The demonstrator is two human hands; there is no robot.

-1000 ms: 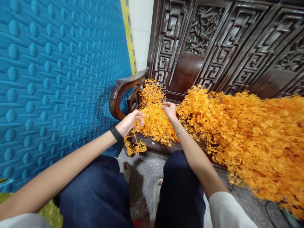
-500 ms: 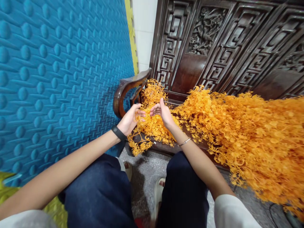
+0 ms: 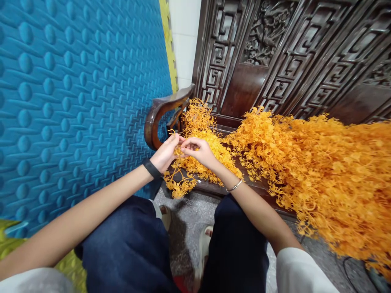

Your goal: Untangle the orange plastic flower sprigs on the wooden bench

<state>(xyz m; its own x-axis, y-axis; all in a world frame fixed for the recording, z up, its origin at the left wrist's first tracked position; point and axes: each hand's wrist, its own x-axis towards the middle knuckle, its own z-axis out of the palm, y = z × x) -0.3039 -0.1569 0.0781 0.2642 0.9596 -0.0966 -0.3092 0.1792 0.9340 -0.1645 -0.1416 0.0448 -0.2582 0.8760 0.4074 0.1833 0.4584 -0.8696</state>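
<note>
My left hand is curled around an orange plastic flower sprig, part of which pokes out above the thumb. Coming in from the right, my right hand pinches at the same sprig with thumb and fingers, close against the left fingertips. Behind and below both hands lies a loose pile of orange plastic sprigs on the dark wooden bench seat. One branched piece hangs over the seat's front edge. Fingers hide most of the held sprig.
A far bigger heap of orange sprigs spreads along the bench to the right. The curved armrest stands just beyond my left hand, beside a blue textured foam mat. The carved bench back rises behind; a cable lies lower right.
My right hand has moved left and turned palm-down, its open fingers closing to a pinch beside my left hand. The left hand has stayed nearly in place.
</note>
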